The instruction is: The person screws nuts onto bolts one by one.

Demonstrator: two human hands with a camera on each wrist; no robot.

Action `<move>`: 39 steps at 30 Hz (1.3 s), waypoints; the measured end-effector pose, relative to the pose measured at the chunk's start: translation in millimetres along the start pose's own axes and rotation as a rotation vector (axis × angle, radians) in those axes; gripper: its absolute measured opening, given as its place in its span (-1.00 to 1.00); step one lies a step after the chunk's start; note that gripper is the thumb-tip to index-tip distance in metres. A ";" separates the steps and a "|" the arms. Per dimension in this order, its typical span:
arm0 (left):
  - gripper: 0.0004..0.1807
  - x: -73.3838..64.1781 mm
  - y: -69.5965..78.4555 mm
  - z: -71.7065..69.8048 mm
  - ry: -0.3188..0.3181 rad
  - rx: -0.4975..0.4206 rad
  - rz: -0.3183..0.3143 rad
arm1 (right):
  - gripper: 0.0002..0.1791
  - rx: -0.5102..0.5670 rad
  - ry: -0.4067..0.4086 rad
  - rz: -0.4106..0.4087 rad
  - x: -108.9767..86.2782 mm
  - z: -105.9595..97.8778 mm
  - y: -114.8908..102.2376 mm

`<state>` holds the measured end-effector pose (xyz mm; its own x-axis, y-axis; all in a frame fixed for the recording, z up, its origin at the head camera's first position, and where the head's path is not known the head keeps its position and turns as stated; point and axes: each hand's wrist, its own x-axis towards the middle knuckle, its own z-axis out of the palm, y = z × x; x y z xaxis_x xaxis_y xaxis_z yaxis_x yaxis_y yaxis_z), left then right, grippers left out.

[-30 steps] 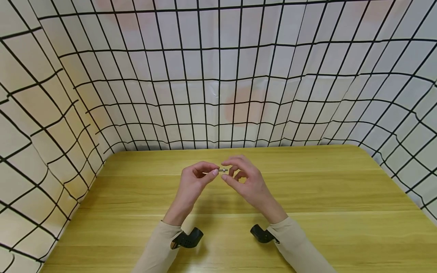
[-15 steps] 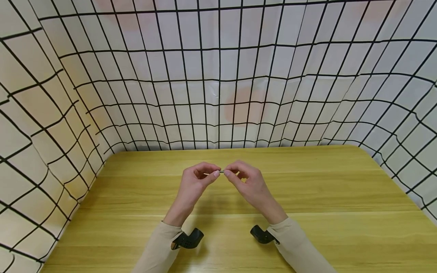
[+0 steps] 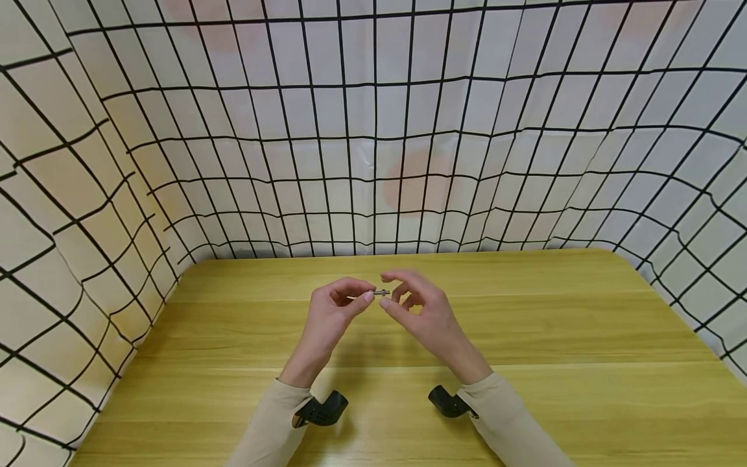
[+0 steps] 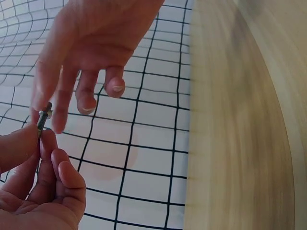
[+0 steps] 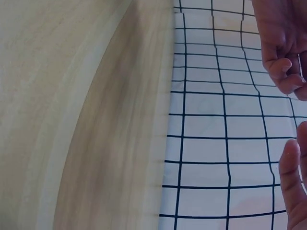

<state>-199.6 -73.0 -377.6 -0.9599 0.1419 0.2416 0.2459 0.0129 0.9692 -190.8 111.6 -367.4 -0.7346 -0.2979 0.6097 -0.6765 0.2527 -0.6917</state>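
Note:
A small threaded metal bolt (image 4: 41, 121) with a nut (image 4: 44, 114) on its shaft is pinched between the thumb and forefinger of my left hand (image 3: 335, 308). In the head view the bolt (image 3: 378, 292) points to the right, and its left end is hidden in the fingertips. My right hand (image 3: 421, 299) is just to the right, thumb and forefinger spread apart on either side of the nut (image 3: 383, 293), with nothing gripped. The right wrist view shows only parts of both hands at its right edge; the bolt is out of that view.
Both hands are above a wooden table (image 3: 554, 337). A white cloth wall with a black grid (image 3: 373, 149) rises behind the table and along both sides. Black wrist cameras (image 3: 323, 408) stick out from the beige sleeves (image 3: 274, 418).
Half a second ago my right thumb and forefinger closed over the nut end; now they have spread apart again, as they were a second ago. The left hand stays in place, holding the bolt.

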 end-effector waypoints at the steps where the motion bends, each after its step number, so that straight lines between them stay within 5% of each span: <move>1: -0.91 0.0 0.2 0.1 0.004 0.001 0.000 | -0.63 0.002 0.000 -0.017 0.4 -0.3 -1.4; 7: -0.90 -0.2 0.8 0.0 0.007 0.004 -0.010 | -0.74 -0.018 0.015 -0.082 1.3 0.4 -0.7; 18: -0.90 -0.6 1.5 1.2 -0.020 -0.004 -0.020 | -0.91 0.004 0.003 -0.028 -0.5 1.3 1.5; 30: -0.90 0.3 -0.8 1.6 -0.008 0.010 -0.018 | -0.81 -0.004 0.019 0.024 -0.9 1.8 0.6; 39: -0.88 2.1 -0.7 -3.1 0.013 0.000 -0.016 | -0.70 -0.004 0.032 -0.064 1.4 2.3 1.5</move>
<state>-202.2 -75.8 -377.7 -0.9654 0.1286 0.2267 0.2304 0.0146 0.9730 -192.8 109.4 -368.5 -0.6908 -0.2840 0.6649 -0.7225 0.2378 -0.6491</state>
